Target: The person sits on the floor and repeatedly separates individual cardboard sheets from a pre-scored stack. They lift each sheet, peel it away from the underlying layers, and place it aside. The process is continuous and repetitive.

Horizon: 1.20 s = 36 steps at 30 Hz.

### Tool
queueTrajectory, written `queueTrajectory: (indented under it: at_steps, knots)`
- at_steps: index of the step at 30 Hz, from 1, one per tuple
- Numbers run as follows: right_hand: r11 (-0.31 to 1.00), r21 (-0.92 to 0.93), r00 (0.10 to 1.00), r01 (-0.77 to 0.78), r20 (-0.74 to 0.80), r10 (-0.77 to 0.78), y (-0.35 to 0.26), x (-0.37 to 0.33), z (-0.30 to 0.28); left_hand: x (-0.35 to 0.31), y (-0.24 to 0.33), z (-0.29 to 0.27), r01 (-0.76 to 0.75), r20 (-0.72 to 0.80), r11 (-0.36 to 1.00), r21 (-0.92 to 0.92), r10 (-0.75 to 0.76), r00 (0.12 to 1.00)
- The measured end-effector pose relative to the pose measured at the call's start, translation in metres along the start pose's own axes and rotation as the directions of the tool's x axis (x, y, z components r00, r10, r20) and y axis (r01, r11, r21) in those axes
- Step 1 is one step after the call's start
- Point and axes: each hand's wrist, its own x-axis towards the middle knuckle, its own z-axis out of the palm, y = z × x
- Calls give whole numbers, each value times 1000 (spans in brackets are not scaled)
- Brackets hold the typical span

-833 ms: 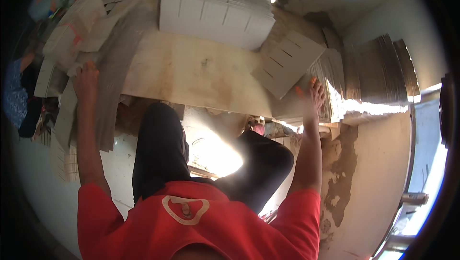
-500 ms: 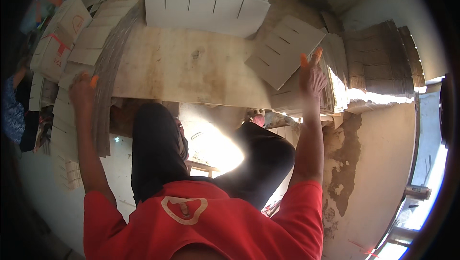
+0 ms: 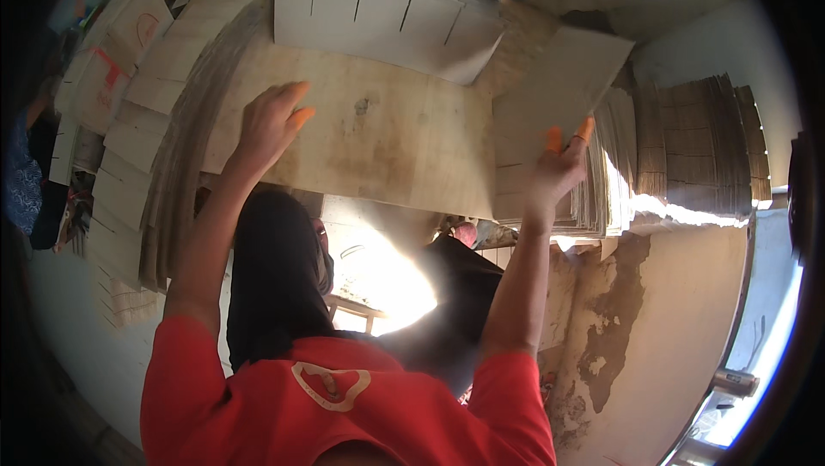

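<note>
My left hand (image 3: 271, 127) hovers over the left part of the wooden table (image 3: 344, 148), its fingers stretched out and thumb apart, holding nothing. Orange coverings show on its fingertips. At the right, my right hand (image 3: 560, 165) grips the near right edge of a flat cardboard sheet (image 3: 563, 75), thumb and finger also tipped in orange. That sheet lies skewed over a stack of cardboard sheets (image 3: 614, 152) and looks smeared by motion. Its far corner reaches past the stack. My other fingers on the right are partly hidden.
A tall stack of slotted cardboard (image 3: 378, 15) stands at the table's far side. Overlapping cardboard sheets (image 3: 168, 79) line the left, beside a white carton (image 3: 116, 58). More cardboard bundles (image 3: 700, 148) stand at the far right, near a stained wall (image 3: 670, 311).
My left hand has left the cardboard at the left and moved right over the table. The sheet at my right hand has shifted right and turned; the right hand has come slightly nearer.
</note>
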Motion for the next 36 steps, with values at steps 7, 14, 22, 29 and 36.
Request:
queueTrajectory:
  at_steps: [7, 14, 22, 29, 36]
  knots:
    - [998, 15, 993, 67, -101, -65, -39, 15, -12, 148, 22, 81, -279, 16, 960, 19, 279, 960]
    - [978, 156, 985, 140, -122, -121, -46, 16, 0, 231, 18, 145, -289, 20, 911, 294, 296, 955]
    - [969, 209, 988, 131, -104, -111, -56, 16, -2, 244, 7, 144, -411, -24, 899, 150, 419, 908]
    - [926, 331, 980, 180, -143, -139, -59, 13, 0, 228, 2, 140, -530, -108, 830, 173, 551, 828]
    - [920, 290, 961, 265, -157, -227, -63, 11, -9, 215, 24, 123, -426, 143, 902, -67, 431, 891]
